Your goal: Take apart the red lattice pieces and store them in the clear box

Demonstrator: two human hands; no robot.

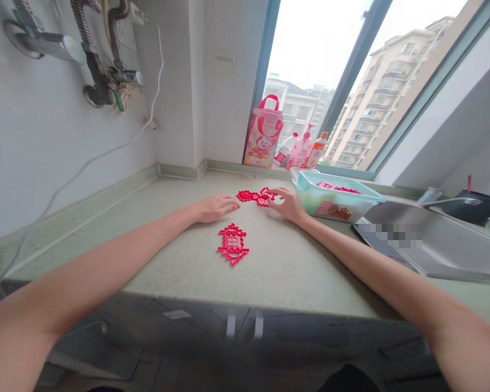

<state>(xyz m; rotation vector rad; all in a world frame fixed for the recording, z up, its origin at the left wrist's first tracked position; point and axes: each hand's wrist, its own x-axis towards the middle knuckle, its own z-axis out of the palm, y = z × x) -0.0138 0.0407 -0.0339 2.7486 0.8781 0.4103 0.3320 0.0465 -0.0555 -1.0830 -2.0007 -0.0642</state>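
Red plastic pieces lie in a small loose group on the pale counter, in the space between the two hands of the person. The right hand is at the right end of this group. Its thumb and forefinger are curved toward each other, with their tips at the pieces; whether they pinch one of them or only touch, it cannot be told. The left hand is on the other side, palm down, with the fingers stretched forward and slightly bent, close together. Its fingertips are just beside the left end of the group.

A joined red shape, with a window-like grid in its middle, lies flat on the counter, apart from the group. It is nearer to the person than both hands, a little to the right of the left hand and between the two forearms.

Just beyond the right wrist, on its right side, stands a light-blue tub, in which more red parts are visible. Farther to the right is the metal sink. Behind, by the window, stand a pink bag and some bottles.
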